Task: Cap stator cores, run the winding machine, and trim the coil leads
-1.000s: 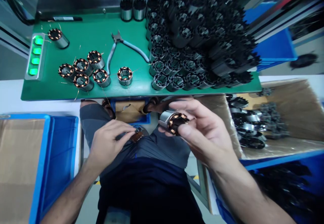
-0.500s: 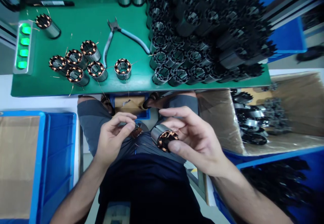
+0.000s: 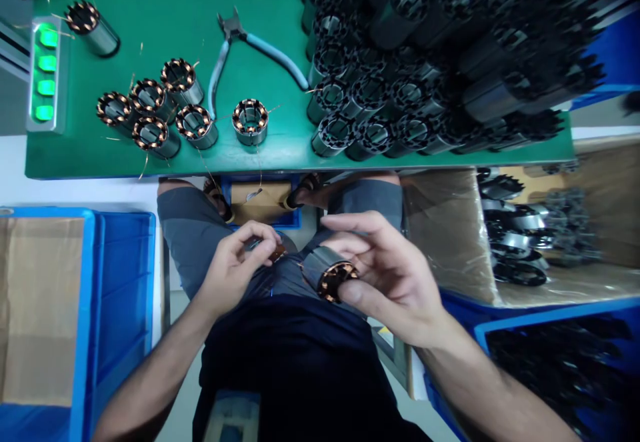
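Note:
My right hand (image 3: 385, 275) grips a motor stator (image 3: 325, 272), a steel cylinder with copper windings round its black-toothed end. That wound end is tilted towards me, and my thumb presses at its rim. To the left, my left hand (image 3: 245, 259) has thumb and forefinger brought together in a pinch; whatever lies between them is too small to make out. Just beyond those fingertips a copper-brown object (image 3: 278, 253), partly hidden, shows over my lap. On the green bench top (image 3: 285, 152) another wound stator (image 3: 250, 123) stands upright near the front edge.
Blue-handled cutters (image 3: 233, 32) lie spread on the bench beside several wound stators (image 3: 151, 137). Unwound stators (image 3: 336, 134) are stacked at the right. A green-lit box (image 3: 46, 72) sits at the left. Blue crates (image 3: 117, 282) and a lined box (image 3: 445, 229) flank my legs.
The view has shifted slightly. My left hand has come a little nearer the stator, and the stator has turned slightly in my right hand, which keeps its hold.

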### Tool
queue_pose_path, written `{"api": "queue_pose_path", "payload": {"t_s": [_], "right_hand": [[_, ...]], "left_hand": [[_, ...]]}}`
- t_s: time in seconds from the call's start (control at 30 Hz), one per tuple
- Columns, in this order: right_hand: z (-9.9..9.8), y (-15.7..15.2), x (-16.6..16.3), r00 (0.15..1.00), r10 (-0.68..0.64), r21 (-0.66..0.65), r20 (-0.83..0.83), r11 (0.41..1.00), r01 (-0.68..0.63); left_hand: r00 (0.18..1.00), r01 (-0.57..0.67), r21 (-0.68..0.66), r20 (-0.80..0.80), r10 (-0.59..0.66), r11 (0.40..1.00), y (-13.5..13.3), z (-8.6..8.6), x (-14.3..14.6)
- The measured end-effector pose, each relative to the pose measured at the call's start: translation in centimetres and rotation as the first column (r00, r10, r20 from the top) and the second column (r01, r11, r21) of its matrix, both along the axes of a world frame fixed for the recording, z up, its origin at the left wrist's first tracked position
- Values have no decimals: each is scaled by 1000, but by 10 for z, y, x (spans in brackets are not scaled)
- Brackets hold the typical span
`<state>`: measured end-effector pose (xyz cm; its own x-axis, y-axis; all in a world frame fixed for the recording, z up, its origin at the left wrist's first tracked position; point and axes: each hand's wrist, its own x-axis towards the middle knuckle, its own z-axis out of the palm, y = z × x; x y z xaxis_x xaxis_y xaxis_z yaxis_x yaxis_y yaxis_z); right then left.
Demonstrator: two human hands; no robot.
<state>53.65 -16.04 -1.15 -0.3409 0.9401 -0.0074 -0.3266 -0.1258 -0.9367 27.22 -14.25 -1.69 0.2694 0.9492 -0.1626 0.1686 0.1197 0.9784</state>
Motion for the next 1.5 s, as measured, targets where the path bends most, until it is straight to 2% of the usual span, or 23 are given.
{"api": "queue_pose_path", "payload": {"t_s": [0.07,0.1,0.2,0.27,0.33,0.4,0.47,0.53,0.63,0.73,0.87,0.97,1.07,1.23,1.5], "right_hand": [[0,-2,1,1000,-17,-37,20,999,17],[1,-2,-1,999,-18,-49,30,999,19],[3,-1,-9,999,37,-64,13,997,-36],[6,2,-15,996,83,-58,20,995,-82],[11,6,-18,992,70,-25,110,997,-68],[16,10,-19,970,-30,71,242,997,13],[18,13,-18,944,-139,202,299,976,80],[15,13,-16,944,-193,256,269,959,123],[5,9,-13,931,-311,151,192,946,285],[-3,2,-15,873,-453,67,180,891,448],[-2,-5,-26,909,-373,218,186,918,332],[-1,-7,-34,920,-365,317,139,897,308],[0,-6,-33,915,-374,327,149,892,311],[1,-8,-27,898,-379,298,222,904,307],[0,-6,-29,870,-424,343,253,880,329]], "left_hand": [[995,-53,119,-73,62,991,-5,0,-4],[993,-39,211,-105,62,977,-7,5,-4],[976,128,458,-217,-29,880,-13,30,1],[964,181,516,-264,-46,837,-15,43,7],[963,164,510,-267,-25,845,-16,48,10],[966,140,506,-260,-4,851,-15,47,11],[958,173,545,-287,-12,820,-13,43,11],[953,192,601,-304,-1,776,-12,40,12],[946,115,654,-302,119,748,-10,42,15],[911,16,665,-318,264,746,-8,48,19],[877,-24,661,-346,333,750,-9,52,19],[878,9,660,-364,309,751,-10,51,18],[872,47,679,-386,301,733,-10,50,19],[877,25,701,-357,320,713,-8,48,25],[898,32,661,-349,269,749,-10,46,27]]}}
